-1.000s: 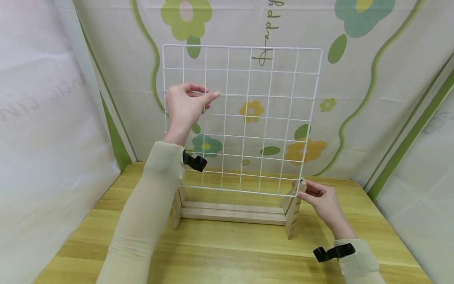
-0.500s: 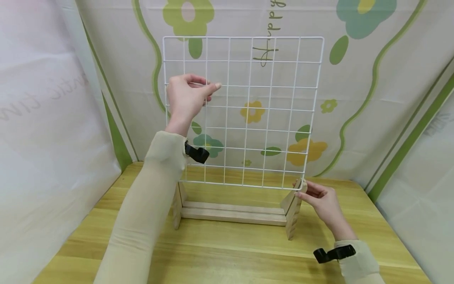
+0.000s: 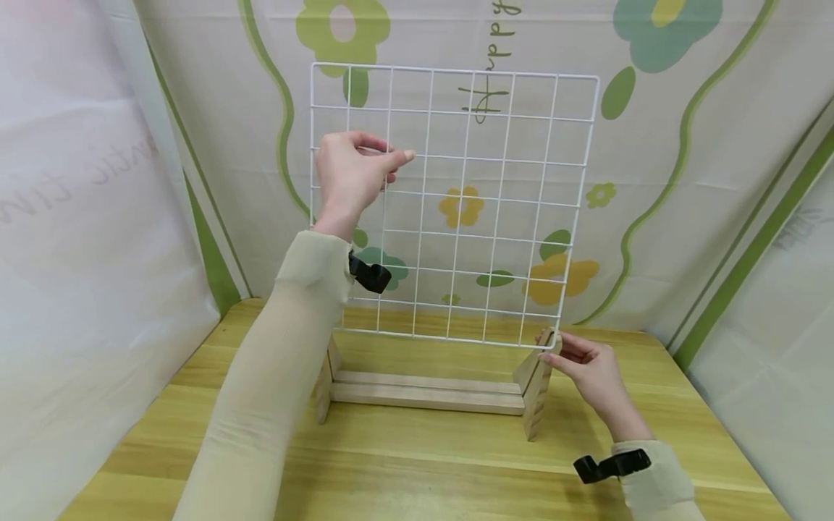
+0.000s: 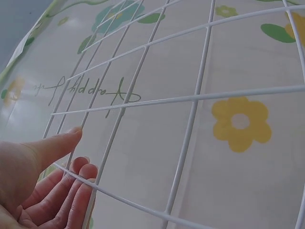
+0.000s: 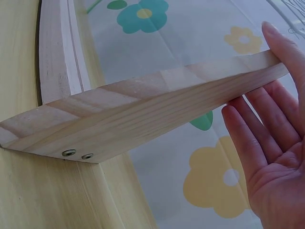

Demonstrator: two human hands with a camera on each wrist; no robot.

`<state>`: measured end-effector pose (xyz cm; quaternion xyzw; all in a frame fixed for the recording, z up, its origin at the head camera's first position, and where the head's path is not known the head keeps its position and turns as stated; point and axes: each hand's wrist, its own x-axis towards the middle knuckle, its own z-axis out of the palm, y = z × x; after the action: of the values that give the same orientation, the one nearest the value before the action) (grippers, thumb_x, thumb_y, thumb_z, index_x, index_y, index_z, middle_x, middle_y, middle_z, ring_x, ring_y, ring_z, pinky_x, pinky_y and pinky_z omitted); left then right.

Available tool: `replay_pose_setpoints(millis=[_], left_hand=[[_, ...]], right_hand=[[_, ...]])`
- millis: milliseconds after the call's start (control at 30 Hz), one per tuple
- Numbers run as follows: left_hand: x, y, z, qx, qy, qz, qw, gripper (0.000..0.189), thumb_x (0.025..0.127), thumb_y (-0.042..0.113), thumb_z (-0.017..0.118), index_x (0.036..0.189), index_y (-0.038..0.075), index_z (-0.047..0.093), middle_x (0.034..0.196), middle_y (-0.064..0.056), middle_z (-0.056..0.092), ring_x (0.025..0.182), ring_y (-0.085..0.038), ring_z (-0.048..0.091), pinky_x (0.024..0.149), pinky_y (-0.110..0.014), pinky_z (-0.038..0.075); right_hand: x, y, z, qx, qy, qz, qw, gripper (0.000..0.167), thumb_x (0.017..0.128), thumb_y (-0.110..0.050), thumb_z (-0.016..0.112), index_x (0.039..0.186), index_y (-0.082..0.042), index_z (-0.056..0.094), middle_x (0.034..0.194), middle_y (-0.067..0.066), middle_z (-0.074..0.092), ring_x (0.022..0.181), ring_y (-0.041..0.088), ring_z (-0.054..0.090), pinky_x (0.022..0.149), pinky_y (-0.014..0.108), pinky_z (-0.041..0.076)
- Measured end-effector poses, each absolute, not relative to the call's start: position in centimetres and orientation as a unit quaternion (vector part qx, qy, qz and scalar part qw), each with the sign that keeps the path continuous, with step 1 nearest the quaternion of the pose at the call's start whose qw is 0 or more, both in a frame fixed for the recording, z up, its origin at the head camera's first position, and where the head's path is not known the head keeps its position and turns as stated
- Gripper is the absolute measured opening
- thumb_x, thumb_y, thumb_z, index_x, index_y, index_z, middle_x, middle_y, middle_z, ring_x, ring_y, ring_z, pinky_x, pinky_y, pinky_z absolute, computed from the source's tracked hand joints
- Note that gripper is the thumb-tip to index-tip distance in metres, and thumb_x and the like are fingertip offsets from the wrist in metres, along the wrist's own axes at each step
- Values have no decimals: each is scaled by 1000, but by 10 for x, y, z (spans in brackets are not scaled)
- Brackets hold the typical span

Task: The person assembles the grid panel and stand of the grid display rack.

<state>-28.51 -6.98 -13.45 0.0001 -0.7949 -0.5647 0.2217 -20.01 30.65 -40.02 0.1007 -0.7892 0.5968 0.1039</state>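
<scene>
A white wire grid panel point(image 3: 456, 70) stands upright above a wooden stand point(image 3: 426, 398). My left hand point(image 3: 355, 174) grips the panel's left part, thumb on the near side and fingertips curled through the wires in the left wrist view, where the wire grid point(image 4: 195, 98) fills much of the frame. The panel's lower right corner is at the top of the stand's right side piece point(image 3: 536, 405). There my right hand point(image 3: 594, 373) pinches the top end of that piece. In the right wrist view, two metal fasteners point(image 5: 69, 152) show on the wooden side piece point(image 5: 157, 112).
A wood-grain table point(image 3: 417, 470) carries the stand. Behind it hangs a white cloth point(image 3: 417, 43) printed with flowers and lettering. White cloth walls point(image 3: 85, 217) enclose both sides.
The left hand has raised the grid panel, then moved it slightly right. The panel's bottom edge sits higher than one second ago. The right hand and the stand have stayed in place.
</scene>
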Motion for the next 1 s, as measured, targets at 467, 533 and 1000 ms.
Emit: replay_pose_setpoints(millis=[467, 533, 1000], left_hand=[[-302, -63, -131, 31, -806, -557, 199, 33, 74, 35, 94, 90, 15, 74, 82, 2, 75, 73, -15, 73, 59, -26, 50], [-304, -62, -133, 36, -807, -556, 195, 31, 75, 34, 94, 90, 15, 74, 81, 2, 75, 71, -14, 73, 59, -25, 50], [-309, -59, -130, 28, -804, -553, 215, 31, 76, 35, 93, 90, 15, 74, 80, 2, 75, 74, -18, 74, 57, -25, 49]], right_hand=[[-204, 306, -404, 100, -792, 594, 104, 51, 91, -11, 80, 133, 10, 61, 109, -5, 75, 96, 8, 71, 80, 23, 58], [-203, 305, -406, 95, -791, 596, 101, 52, 91, -11, 80, 133, 10, 60, 109, -5, 75, 97, 7, 71, 81, 23, 58], [-201, 304, -405, 82, -792, 596, 107, 50, 90, -9, 80, 132, 10, 61, 109, -3, 75, 97, 6, 70, 81, 22, 57]])
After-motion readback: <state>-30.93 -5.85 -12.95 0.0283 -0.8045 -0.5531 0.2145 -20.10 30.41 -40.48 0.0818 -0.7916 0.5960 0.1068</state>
